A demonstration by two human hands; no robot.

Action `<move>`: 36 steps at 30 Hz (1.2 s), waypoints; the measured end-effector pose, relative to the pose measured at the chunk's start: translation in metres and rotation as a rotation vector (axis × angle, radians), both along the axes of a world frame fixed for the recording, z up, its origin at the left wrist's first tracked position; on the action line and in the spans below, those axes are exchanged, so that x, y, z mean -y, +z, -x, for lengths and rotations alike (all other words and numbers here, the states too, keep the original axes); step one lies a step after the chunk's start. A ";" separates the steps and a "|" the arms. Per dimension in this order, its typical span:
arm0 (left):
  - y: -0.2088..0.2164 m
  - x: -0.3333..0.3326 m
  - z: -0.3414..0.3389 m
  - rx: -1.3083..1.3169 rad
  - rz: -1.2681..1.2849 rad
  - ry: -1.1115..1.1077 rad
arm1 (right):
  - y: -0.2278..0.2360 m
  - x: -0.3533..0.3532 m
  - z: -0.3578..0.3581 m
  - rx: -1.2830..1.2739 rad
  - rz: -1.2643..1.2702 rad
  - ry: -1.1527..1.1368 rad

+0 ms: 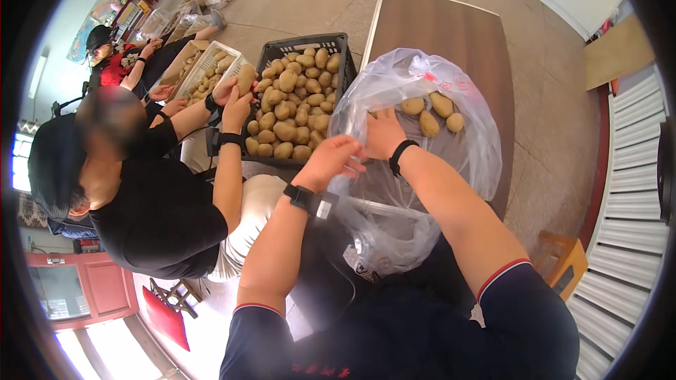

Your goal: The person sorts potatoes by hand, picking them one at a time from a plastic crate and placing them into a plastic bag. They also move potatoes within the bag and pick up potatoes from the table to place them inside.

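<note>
A clear plastic bag (486, 148) lies spread open on the brown table in front of me. Several potatoes (441, 104) rest inside it, toward its far side. My right hand (385, 135) reaches into the bag's left part, fingers bent downward; whatever is under them is hidden. Just left of it, at the bag's near left edge, my left hand (332, 162) hovers with fingers loosely apart and nothing visible in them. A black crate (343, 46) heaped with potatoes stands to the left of the bag.
At my left sits a person in black (155, 218), both hands round a potato (246, 79) above the crate's left edge. Beyond are a white crate (205, 63) of potatoes and another person (116, 63). The brown table (436, 21) extends away; a wooden chair (563, 264) stands right.
</note>
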State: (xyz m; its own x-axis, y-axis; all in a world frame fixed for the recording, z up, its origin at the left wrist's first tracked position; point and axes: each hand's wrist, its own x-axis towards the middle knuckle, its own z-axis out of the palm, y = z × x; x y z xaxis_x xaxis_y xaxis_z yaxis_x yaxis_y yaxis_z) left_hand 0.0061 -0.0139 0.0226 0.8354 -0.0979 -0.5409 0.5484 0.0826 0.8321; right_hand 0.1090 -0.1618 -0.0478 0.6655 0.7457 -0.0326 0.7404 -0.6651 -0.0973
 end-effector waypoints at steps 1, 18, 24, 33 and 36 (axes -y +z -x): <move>-0.003 0.004 -0.001 -0.003 0.003 -0.005 | -0.004 -0.001 -0.002 -0.003 0.003 -0.005; -0.036 -0.013 -0.008 0.041 -0.414 0.104 | -0.012 0.031 0.020 0.000 -0.172 -0.027; -0.045 -0.020 -0.003 0.115 -0.463 0.061 | -0.011 0.057 0.033 0.018 -0.134 -0.025; -0.022 -0.016 -0.002 0.005 -0.296 0.101 | 0.009 0.061 0.017 0.007 -0.030 -0.070; -0.021 -0.017 -0.003 -0.019 -0.284 0.109 | 0.012 0.037 0.010 0.006 -0.208 -0.025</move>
